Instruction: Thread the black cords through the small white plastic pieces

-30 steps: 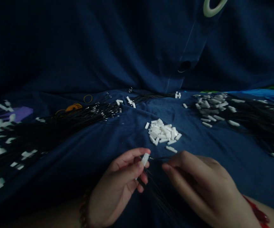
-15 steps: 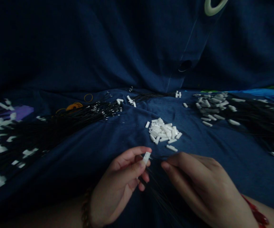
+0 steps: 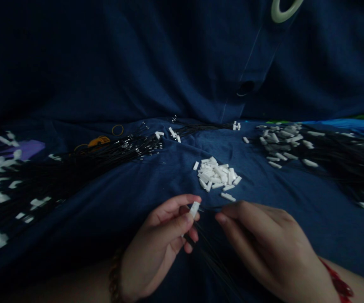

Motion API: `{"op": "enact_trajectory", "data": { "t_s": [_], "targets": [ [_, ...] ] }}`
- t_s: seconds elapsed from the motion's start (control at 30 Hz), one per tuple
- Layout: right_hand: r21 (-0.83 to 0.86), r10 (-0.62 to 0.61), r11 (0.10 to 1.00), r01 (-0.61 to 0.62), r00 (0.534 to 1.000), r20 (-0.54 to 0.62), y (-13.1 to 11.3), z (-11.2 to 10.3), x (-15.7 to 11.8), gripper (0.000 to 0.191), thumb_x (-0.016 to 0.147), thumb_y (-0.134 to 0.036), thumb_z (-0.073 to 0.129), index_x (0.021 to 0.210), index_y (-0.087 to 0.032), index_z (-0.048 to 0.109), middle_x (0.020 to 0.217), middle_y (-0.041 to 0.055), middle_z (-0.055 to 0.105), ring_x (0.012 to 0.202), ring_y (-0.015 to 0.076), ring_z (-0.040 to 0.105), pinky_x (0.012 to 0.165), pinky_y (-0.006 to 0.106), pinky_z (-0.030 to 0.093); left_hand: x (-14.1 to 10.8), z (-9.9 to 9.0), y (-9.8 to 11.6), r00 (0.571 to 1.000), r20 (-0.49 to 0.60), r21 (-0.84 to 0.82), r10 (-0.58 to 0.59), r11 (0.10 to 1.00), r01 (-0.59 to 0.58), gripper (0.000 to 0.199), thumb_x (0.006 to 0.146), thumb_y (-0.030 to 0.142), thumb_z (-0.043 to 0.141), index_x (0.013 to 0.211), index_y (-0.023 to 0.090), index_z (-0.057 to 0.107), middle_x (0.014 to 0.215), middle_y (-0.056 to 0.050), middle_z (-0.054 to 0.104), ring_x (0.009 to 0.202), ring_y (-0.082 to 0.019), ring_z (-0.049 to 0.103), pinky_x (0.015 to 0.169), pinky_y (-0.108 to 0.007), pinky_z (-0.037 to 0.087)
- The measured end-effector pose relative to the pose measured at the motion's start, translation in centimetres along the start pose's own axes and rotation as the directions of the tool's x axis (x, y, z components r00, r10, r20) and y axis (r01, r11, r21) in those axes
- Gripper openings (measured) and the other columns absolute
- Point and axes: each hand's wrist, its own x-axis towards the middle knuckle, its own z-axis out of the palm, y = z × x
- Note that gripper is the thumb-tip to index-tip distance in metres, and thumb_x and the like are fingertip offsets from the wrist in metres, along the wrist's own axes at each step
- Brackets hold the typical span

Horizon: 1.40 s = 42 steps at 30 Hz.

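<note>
Low in the middle, my left hand (image 3: pixel 164 235) pinches a small white connector housing (image 3: pixel 194 209) between thumb and index finger. Thin black wires (image 3: pixel 215 261) trail down below that hand. To its right, my right hand (image 3: pixel 260 240) is closed, thumb against index finger, on a thin dark wire (image 3: pixel 209 208). The wire's tip points left at the housing's right side; whether it enters the housing is too dim to tell. Just beyond both hands lies a pile of loose white connector housings (image 3: pixel 218 172).
Black wires with bright metal ends (image 3: pixel 131 145) lie at the left, with white connectors near the left edge. An orange object (image 3: pixel 98 141) and a rubber band (image 3: pixel 117 130) lie behind them. More black wires with white connectors (image 3: pixel 283 139) lie at the right. Dark blue cloth (image 3: pixel 156 181) covers the surface.
Almost nothing differs. My right hand has shifted very slightly right, while my left hand keeps the connector housing in the same place.
</note>
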Motion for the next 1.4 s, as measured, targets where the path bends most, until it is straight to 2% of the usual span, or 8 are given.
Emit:
{"op": "enact_trajectory", "data": {
  "t_s": [0.13, 0.3, 0.47, 0.6, 0.77, 1.0, 1.4],
  "targets": [
    [-0.019, -0.029, 0.999, 0.029, 0.999, -0.021, 0.12, 0.02, -0.09, 0.005, 0.084, -0.013, 0.048, 0.083, -0.015, 0.052, 0.072, 0.0003, 0.053, 0.063, 0.0099, 0.049, 0.057, 0.023, 0.036, -0.03, -0.06, 0.00, 1.000, -0.008, 0.000, 0.006, 1.000, -0.006, 0.021, 0.076, 0.014, 0.056, 0.094, 0.020, 0.063, 0.079, -0.001, 0.055, 0.059, -0.006, 0.051, 0.048, -0.015, 0.037],
    [-0.107, -0.085, 0.991, 0.082, 0.996, -0.029, 0.34, 0.20, 0.11, 0.011, 0.085, -0.013, 0.047, 0.093, -0.016, 0.053, 0.082, 0.0008, 0.056, 0.072, 0.0101, 0.052, 0.065, 0.022, 0.040, 0.03, -0.04, 0.10, 1.000, 0.003, 0.005, 0.007, 1.000, -0.007, 0.020, 0.076, 0.015, 0.056, 0.094, 0.020, 0.063, 0.080, -0.001, 0.055, 0.060, -0.006, 0.051, 0.048, -0.015, 0.036],
    [-0.123, -0.111, 0.987, 0.105, 0.993, -0.045, 0.19, 0.24, 0.07, 0.010, 0.086, -0.015, 0.045, 0.096, -0.016, 0.048, 0.080, -0.0012, 0.058, 0.065, 0.0083, 0.054, 0.059, 0.021, 0.039, 0.09, -0.10, 0.09, 1.000, -0.001, -0.010, 0.008, 1.000, -0.008, 0.021, 0.075, 0.014, 0.056, 0.094, 0.020, 0.063, 0.079, -0.001, 0.055, 0.059, -0.006, 0.051, 0.048, -0.015, 0.037],
    [-0.063, -0.177, 0.982, 0.178, 0.984, 0.033, 0.07, -0.08, 0.05, 0.006, 0.086, -0.014, 0.043, 0.091, -0.016, 0.047, 0.076, 0.0003, 0.058, 0.063, 0.0103, 0.053, 0.056, 0.023, 0.039, 0.13, -0.16, 0.09, 1.000, 0.002, -0.014, 0.009, 1.000, -0.009, 0.022, 0.075, 0.013, 0.056, 0.095, 0.020, 0.063, 0.079, -0.001, 0.055, 0.060, -0.006, 0.052, 0.048, -0.015, 0.036],
    [-0.232, -0.246, 0.941, 0.246, 0.969, 0.031, 0.20, -0.55, -0.27, 0.014, 0.086, -0.010, 0.039, 0.093, -0.015, 0.050, 0.076, 0.0041, 0.055, 0.068, 0.0158, 0.050, 0.063, 0.029, 0.037, 0.08, 0.02, 0.13, 1.000, -0.005, 0.006, 0.004, 1.000, -0.004, 0.020, 0.077, 0.015, 0.055, 0.096, 0.020, 0.062, 0.079, 0.000, 0.055, 0.060, -0.006, 0.051, 0.048, -0.014, 0.036],
    [-0.184, -0.138, 0.974, 0.132, 0.990, -0.023, 0.23, 0.12, 0.13, 0.007, 0.084, -0.009, 0.044, 0.082, -0.013, 0.049, 0.074, 0.0032, 0.053, 0.065, 0.0125, 0.047, 0.058, 0.026, 0.037, -0.05, -0.09, 0.13, 1.000, 0.004, -0.012, -0.007, 1.000, 0.007, 0.021, 0.077, 0.014, 0.055, 0.096, 0.020, 0.062, 0.080, -0.001, 0.055, 0.059, -0.005, 0.051, 0.048, -0.013, 0.036],
    [-0.207, -0.097, 0.974, 0.092, 0.995, -0.014, 0.28, 0.41, 0.05, 0.011, 0.085, -0.012, 0.043, 0.077, -0.013, 0.050, 0.068, 0.0024, 0.051, 0.060, 0.0118, 0.047, 0.055, 0.026, 0.036, -0.08, 0.05, 0.16, 1.000, -0.016, -0.011, -0.011, 1.000, 0.011, 0.020, 0.076, 0.014, 0.057, 0.094, 0.020, 0.063, 0.078, -0.001, 0.056, 0.057, -0.005, 0.051, 0.047, -0.014, 0.035]
  ]
}}
